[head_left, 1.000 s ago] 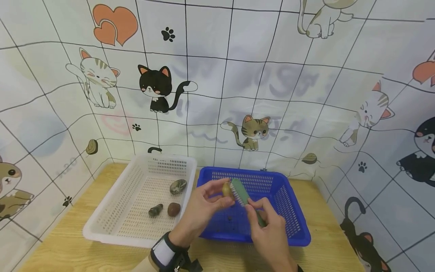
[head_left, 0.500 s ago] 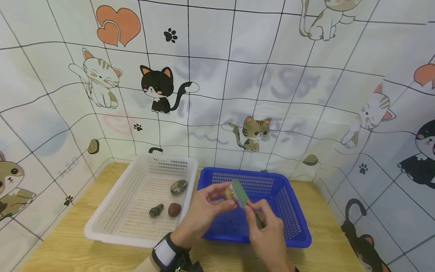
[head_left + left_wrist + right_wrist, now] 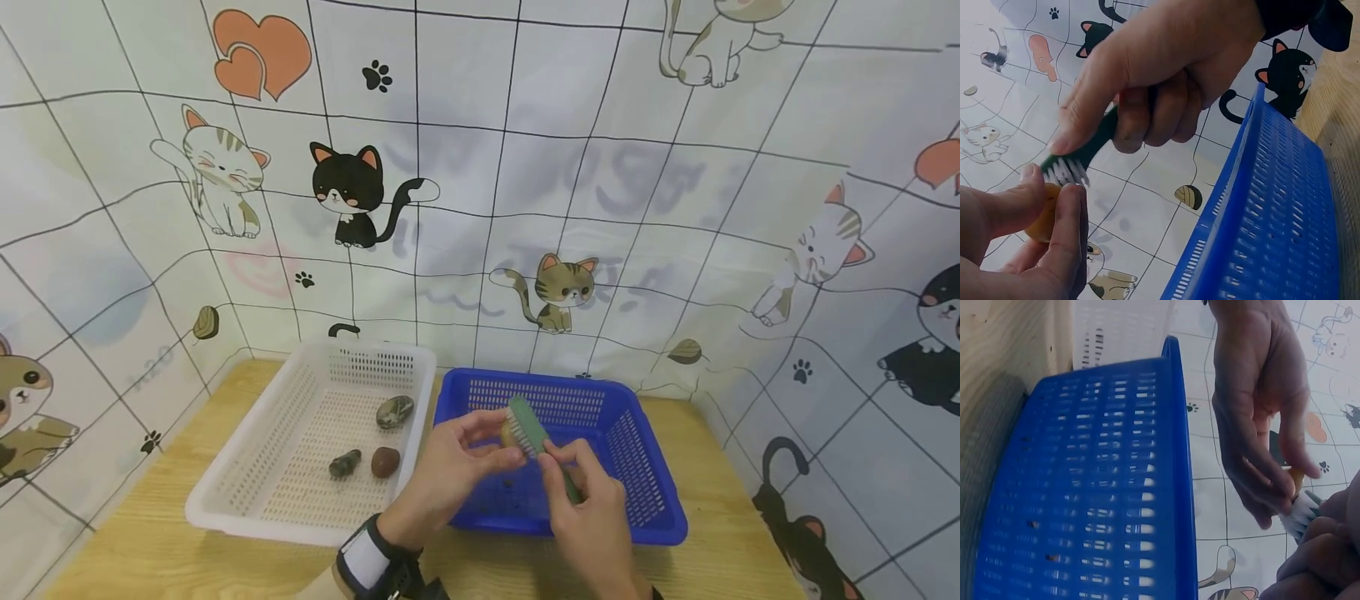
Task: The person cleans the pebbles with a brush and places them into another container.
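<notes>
My left hand (image 3: 450,462) pinches a smooth yellow-brown stone (image 3: 1044,219) between thumb and fingers, above the blue basket (image 3: 660,492). A small green brush (image 3: 534,427) with white bristles is gripped by its handle in my right hand (image 3: 592,504). Seen from the left wrist, the bristles (image 3: 1066,172) lie against the top of the stone near the left fingertips. Brush and fingers hide much of the stone in the head view.
To the left stands a white basket (image 3: 258,442) holding a patterned grey-green stone (image 3: 394,412), a dark knobbly stone (image 3: 345,465) and a reddish-brown stone (image 3: 386,462). Small dark bits (image 3: 507,483) lie in the blue basket. Behind the wooden table (image 3: 720,500) hangs a cat-print sheet (image 3: 465,208).
The stone and brush have come together, so the bristles cover more of the stone than one second ago. Both hands keep their grips; the baskets stay put.
</notes>
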Tool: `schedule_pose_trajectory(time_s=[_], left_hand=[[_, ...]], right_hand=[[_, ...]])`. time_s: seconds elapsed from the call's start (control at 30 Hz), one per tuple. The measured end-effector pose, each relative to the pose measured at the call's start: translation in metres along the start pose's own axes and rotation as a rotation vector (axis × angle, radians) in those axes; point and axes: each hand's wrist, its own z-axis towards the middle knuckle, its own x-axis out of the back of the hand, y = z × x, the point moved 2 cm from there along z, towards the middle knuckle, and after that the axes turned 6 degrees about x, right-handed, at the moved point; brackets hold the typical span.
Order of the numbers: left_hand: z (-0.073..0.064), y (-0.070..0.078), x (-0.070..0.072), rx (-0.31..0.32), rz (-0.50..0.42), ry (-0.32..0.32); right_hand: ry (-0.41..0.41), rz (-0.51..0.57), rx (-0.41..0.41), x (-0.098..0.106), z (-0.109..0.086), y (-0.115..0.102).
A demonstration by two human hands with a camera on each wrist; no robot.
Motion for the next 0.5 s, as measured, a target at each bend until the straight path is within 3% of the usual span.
schedule_pose_trajectory(time_s=[0.3,0.5], left_hand=[[-0.002,0.008,0.009,-0.053,-0.073,0.039],[-0.002,0.006,0.01,-0.058,-0.07,0.036]], right_hand=[[-0.028,0.026,-0.098,0.001,-0.003,0.003],[-0.007,0.057,-0.05,-0.002,-0.006,0.001]])
